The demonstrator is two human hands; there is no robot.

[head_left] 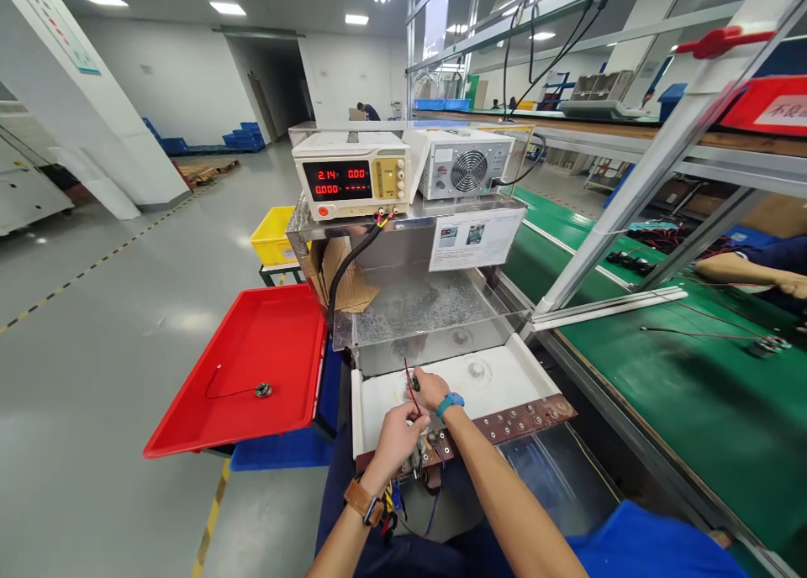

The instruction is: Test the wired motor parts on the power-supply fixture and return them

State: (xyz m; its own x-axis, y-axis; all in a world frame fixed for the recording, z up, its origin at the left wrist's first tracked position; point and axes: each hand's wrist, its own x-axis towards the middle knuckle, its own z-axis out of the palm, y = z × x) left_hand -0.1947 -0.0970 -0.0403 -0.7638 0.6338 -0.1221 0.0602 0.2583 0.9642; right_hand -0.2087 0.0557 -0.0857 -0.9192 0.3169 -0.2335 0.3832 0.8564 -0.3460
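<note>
My left hand point(398, 437), with a brown watch strap on the wrist, is closed in a pinch over a metal clip fixture point(421, 460) at the front edge of a white tray point(504, 376). My right hand point(430, 389), with a blue wristband, is closed on a small round part point(413, 383) whose thin red wire point(411, 393) runs down towards my left hand. Both hands are close together over the tray's front left corner. What the left fingers pinch is hidden.
A power supply point(350, 175) with red digits and a fan unit point(465, 165) stand on a steel shelf above a clear box point(422, 309). A red tray point(245, 368) on the left holds one wired round part point(263, 389). A green conveyor point(681, 376) runs right; another person's arm point(750, 269) rests there.
</note>
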